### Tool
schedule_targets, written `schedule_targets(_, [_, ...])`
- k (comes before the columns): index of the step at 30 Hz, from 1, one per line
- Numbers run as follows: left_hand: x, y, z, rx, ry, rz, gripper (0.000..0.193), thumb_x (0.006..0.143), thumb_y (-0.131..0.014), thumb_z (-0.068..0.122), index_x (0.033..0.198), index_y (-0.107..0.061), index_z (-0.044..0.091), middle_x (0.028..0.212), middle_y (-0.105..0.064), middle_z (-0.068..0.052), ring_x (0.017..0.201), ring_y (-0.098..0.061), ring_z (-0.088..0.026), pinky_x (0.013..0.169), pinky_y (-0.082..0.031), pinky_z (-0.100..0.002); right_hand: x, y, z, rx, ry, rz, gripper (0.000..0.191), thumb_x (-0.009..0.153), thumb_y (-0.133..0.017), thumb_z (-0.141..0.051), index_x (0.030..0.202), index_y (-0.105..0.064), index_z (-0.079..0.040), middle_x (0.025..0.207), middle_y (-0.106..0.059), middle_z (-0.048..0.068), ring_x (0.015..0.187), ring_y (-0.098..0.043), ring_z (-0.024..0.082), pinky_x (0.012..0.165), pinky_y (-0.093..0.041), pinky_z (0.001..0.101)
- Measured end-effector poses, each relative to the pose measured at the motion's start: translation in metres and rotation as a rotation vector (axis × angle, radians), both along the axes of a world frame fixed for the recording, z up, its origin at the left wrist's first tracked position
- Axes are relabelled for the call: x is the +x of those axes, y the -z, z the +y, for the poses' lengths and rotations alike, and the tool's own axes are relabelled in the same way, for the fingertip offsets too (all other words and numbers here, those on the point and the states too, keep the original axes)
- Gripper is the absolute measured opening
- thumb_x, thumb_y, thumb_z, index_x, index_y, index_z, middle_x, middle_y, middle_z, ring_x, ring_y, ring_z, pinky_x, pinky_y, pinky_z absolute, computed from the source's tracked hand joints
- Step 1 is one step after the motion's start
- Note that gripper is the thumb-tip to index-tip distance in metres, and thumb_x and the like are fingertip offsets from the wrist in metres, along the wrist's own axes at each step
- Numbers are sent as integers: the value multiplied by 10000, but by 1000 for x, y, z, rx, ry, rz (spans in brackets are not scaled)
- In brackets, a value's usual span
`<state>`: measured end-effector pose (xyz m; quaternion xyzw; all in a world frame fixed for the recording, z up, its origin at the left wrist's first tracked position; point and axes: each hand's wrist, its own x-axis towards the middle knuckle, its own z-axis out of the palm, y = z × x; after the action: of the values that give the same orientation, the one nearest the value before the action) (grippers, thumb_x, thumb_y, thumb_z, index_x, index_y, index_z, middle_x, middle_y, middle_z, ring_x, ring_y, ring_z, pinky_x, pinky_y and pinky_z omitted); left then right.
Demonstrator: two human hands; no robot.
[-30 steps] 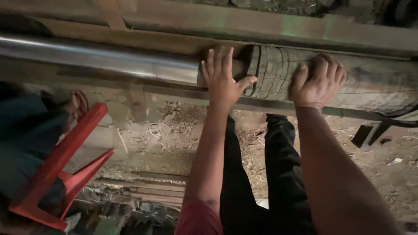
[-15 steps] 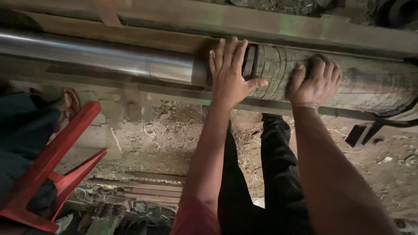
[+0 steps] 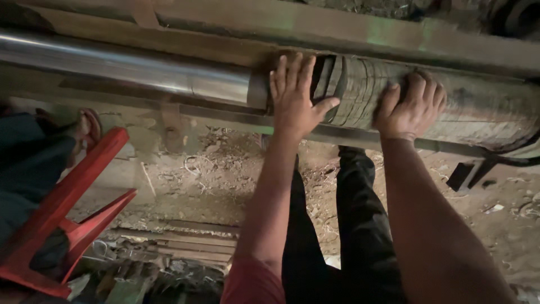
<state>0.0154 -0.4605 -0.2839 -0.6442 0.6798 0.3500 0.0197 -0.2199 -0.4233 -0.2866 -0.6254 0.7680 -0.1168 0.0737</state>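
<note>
A long horizontal roller runs across the top of the frame. Its left stretch is a bare, shiny steel shaft (image 3: 129,67); its right stretch is covered by a stack of dark grey rings (image 3: 365,93) packed side by side, with thin seams showing between them.

The left hand (image 3: 295,98) sits in the upper middle of the frame, right where the bare shaft meets the first rings. It lies flat and wide open, fingers spread and pointing up, palm pressed against the end of the ring stack, thumb stretched out to the right across the rings. It grips nothing; it only presses.

The right hand (image 3: 410,107) is to the right of it, in the upper right of the frame, draped over the top of the rings. Its fingers curl down over the curved surface in a loose, half-closed hold on the stack, knuckles up.

Both forearms rise from the bottom edge. Between them show the person's legs in black trousers (image 3: 349,225), standing on dusty ground (image 3: 214,180) strewn with debris. A flat metal rail (image 3: 236,118) runs just under the roller. At the lower left stands a red plastic stool (image 3: 67,214), with another person's dark-clothed leg and sandalled foot (image 3: 87,129) beside it.
</note>
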Motion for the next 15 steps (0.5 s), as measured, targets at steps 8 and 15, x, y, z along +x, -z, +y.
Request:
schedule_targets(8, [-33,-24,-36,337,129,-92,1352,598,-665,921,1625,-143,213,1719,-130,-120,1587,-1,-362,1272,-7,-597,0,-2,-1,-27,-10,-14,398,1076,-460,-395,1174,-674,-73,1234,-680,141,1173,-610,379,1060,-421,529])
schedule_targets(15, [-15,-25,-34,212,77,-65,1220,678,-727,842,1603,-240,213,1702,-173,-132,1581,-42,-380,1265,-25,-612,0,4,0,-19,16,15,420,1082,-459,-421,1164,-688,-79,1227,-686,132,1164,-617,371,1035,-425,520])
